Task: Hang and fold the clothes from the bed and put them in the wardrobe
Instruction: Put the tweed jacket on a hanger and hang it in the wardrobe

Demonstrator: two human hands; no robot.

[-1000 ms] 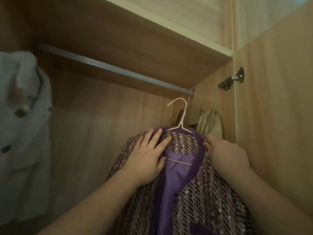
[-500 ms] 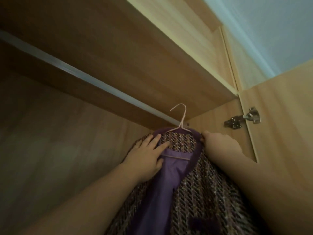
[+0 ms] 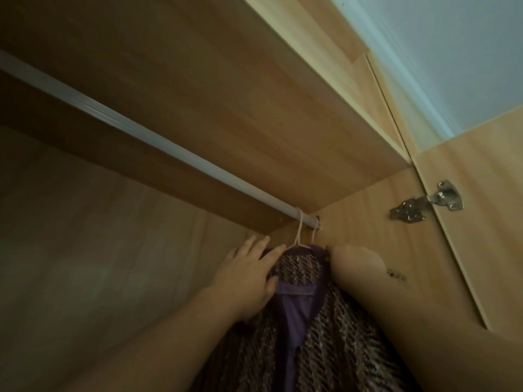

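Observation:
A purple tweed jacket [image 3: 325, 343] with a lilac lining hangs on a white hanger [image 3: 300, 236]. The hanger's hook sits over the metal wardrobe rail [image 3: 147, 134] at its far right end. My left hand [image 3: 249, 275] lies on the jacket's left shoulder with fingers stretched out. My right hand [image 3: 353, 264] grips the jacket's right shoulder at the collar; its fingers are hidden behind the fabric.
A wooden shelf [image 3: 226, 94] runs just above the rail. The wardrobe side wall [image 3: 368, 222] is right beside the hanger. The open door [image 3: 481, 207] with a metal hinge [image 3: 424, 205] stands on the right. The back panel [image 3: 99, 250] is bare.
The hanger's hook has gone up and onto the rail. Both hands rose with the jacket, and the view tilted upward.

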